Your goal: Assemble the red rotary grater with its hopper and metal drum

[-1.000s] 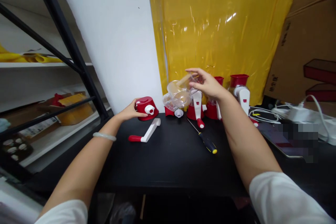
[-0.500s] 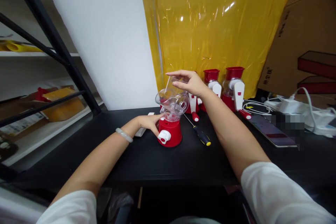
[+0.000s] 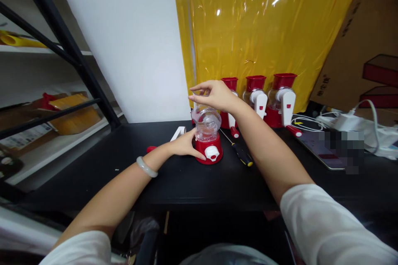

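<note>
A rotary grater (image 3: 207, 128) with a clear body stands upright on the black table. Its red base (image 3: 201, 147) carries a white knob (image 3: 212, 153), which faces me. My left hand (image 3: 184, 144) is wrapped round the left side of the base, thumb across its front. My right hand (image 3: 216, 94) is over the top, with its fingers curled at the rim of the clear feed chute (image 3: 195, 107); the hand partly hides the chute. Left of the grater lies a white crank handle (image 3: 178, 133) with a red grip (image 3: 151, 148), partly behind my left hand.
Behind on the right stand several similar graters, including one grater (image 3: 281, 101) with its crank fitted. A screwdriver (image 3: 242, 155) lies right of the base. Farther right are a phone (image 3: 320, 149), white cables (image 3: 307, 122) and a power strip (image 3: 384, 143). A black shelf frame (image 3: 68, 54) rises at left.
The grater has turned on the table, its white knob swinging from front left to front right. Both hands stay on it, and my left thumb is now farther across the base.
</note>
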{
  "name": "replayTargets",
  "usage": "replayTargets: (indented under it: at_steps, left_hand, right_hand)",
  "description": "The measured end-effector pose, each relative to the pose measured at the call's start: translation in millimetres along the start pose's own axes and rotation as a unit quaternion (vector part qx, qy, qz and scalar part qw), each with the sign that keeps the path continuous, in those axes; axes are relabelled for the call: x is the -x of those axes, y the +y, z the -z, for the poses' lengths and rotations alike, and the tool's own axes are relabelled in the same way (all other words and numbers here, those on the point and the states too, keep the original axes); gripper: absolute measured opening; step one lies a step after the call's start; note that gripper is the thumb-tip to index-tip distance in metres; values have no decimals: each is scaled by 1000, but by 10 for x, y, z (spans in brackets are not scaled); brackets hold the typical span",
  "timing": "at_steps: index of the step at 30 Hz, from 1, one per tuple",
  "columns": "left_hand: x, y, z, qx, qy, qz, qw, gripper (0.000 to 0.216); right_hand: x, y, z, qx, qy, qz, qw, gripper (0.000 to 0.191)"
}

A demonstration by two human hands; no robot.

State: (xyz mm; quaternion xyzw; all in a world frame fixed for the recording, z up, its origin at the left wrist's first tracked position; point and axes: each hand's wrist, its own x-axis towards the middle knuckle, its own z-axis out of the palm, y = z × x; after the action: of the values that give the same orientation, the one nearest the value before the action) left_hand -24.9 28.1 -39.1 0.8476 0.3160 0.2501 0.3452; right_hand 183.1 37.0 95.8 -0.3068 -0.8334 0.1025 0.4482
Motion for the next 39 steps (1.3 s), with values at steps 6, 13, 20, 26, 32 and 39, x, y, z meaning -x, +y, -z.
replayTargets:
  at_steps: [6, 13, 20, 26, 32, 39]
  left_hand:
    - [23, 44, -21, 45, -12, 17, 999, 101]
    - [32, -12, -10, 107, -41, 14, 993, 105]
    - [26, -127, 11, 49, 9, -1, 999, 111]
    - [77, 90, 46, -11, 8, -18, 1000, 117]
    - [143, 159, 150, -67, 12, 7, 998, 109]
    - [381, -23, 489, -18, 37, 47, 998, 108]
  right_hand:
    - [22, 34, 22, 9, -3, -2, 1000, 44]
    - [28, 132, 100, -11, 23, -16, 1000, 43]
    - [1, 401, 274, -85, 83, -29, 992, 46]
    - [-12, 866, 372, -245, 130, -137, 951, 58]
    - [41, 921, 229, -403, 121, -209, 883, 49]
    - [395, 757, -24, -526, 105, -260, 803, 39]
